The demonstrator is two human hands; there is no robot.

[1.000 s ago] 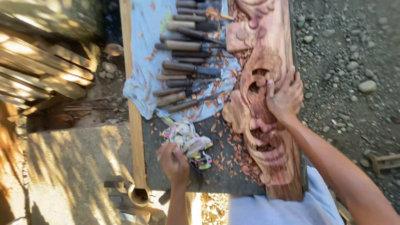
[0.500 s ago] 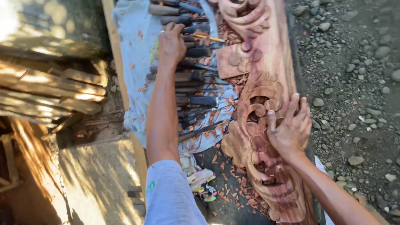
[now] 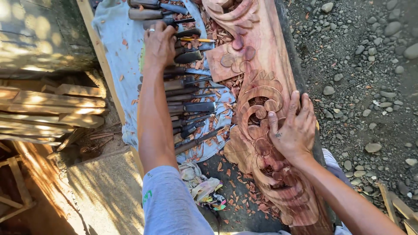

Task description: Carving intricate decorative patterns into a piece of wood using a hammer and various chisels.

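A long reddish wooden panel (image 3: 265, 56) carved with scrolls and leaves lies lengthwise on the dark bench. My right hand (image 3: 292, 128) rests flat on the carving, fingers spread, holding nothing. A row of wood-handled chisels (image 3: 191, 106) lies on a pale blue cloth (image 3: 126, 61) left of the panel. My left hand (image 3: 159, 43), a ring on one finger, is stretched out over the far end of that row. Its fingers curl down around a dark chisel (image 3: 180, 21) there.
Wood chips (image 3: 244, 196) litter the bench and cloth. A crumpled rag (image 3: 202, 187) lies near my left sleeve. Stacked timber boards (image 3: 52, 113) sit at the left beside a concrete slab (image 3: 104, 191). Gravel and stones (image 3: 370, 87) cover the ground on the right.
My left hand left the rag at the near end and reached far up the chisel row, closing on one. The view shifted forward along the panel. My right hand stayed on the carving.
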